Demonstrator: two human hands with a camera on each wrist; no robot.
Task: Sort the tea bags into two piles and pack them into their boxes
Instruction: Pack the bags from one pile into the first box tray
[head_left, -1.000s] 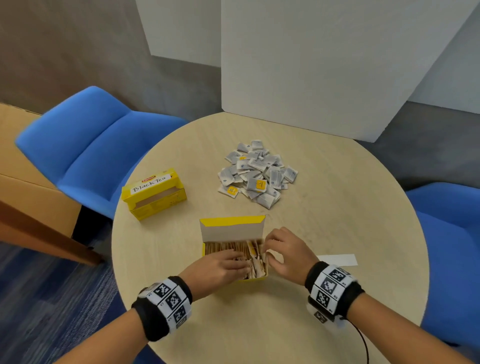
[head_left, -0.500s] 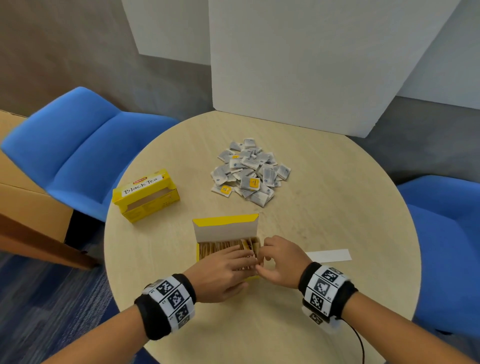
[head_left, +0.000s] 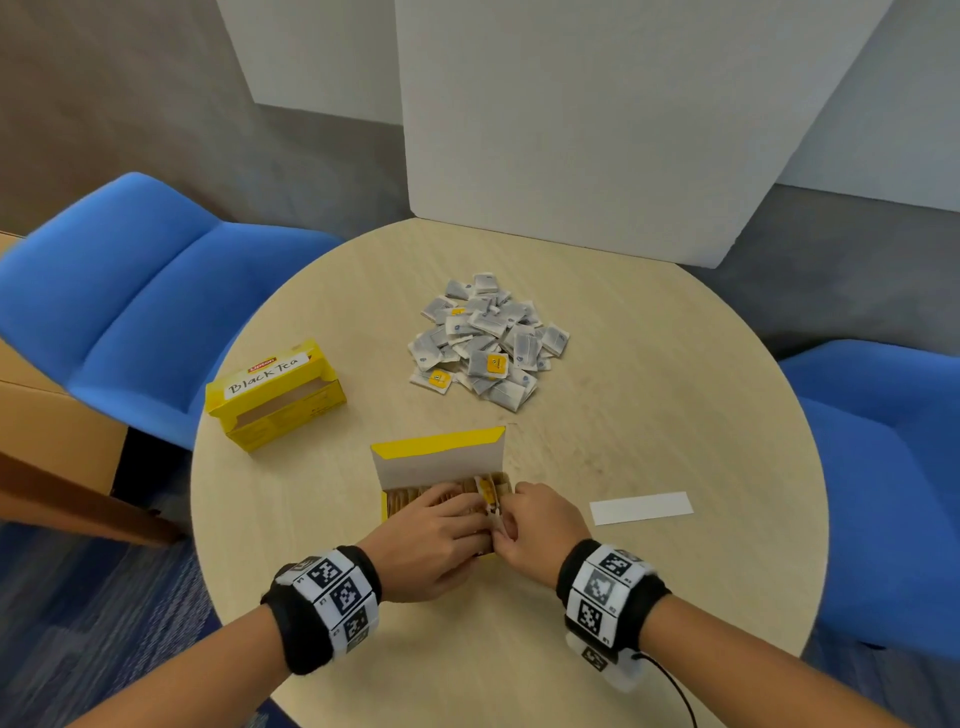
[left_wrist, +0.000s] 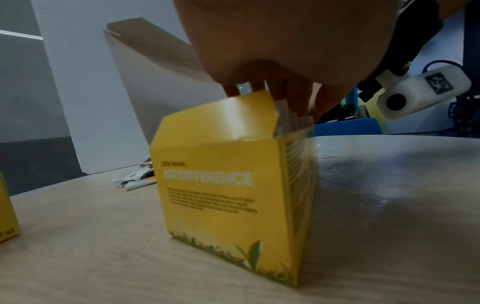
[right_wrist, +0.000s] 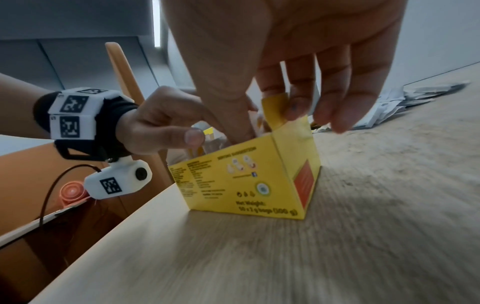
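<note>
An open yellow box (head_left: 439, 462) stands near the table's front, lid up, packed with tan tea bags (head_left: 410, 496). My left hand (head_left: 441, 525) lies over the bags with its fingers (left_wrist: 285, 92) reaching down into the box (left_wrist: 221, 195). My right hand (head_left: 511, 519) is at the box's right end. There its thumb is inside the box (right_wrist: 246, 181) and its fingers are outside, pinching the yellow side flap (right_wrist: 272, 111). A loose pile of grey tea bags (head_left: 488, 343) lies further back. The second yellow box, labelled Black Tea (head_left: 275, 395), stands open at the left.
The round wooden table (head_left: 649, 415) holds a white paper strip (head_left: 641, 507) to the right of my hands. Blue chairs stand at the left (head_left: 130, 291) and right (head_left: 883, 467). A white board (head_left: 597, 130) stands at the table's far edge.
My left hand slid right over the packed bags toward the box's right end. My right hand closed in and now meets it at that end.
</note>
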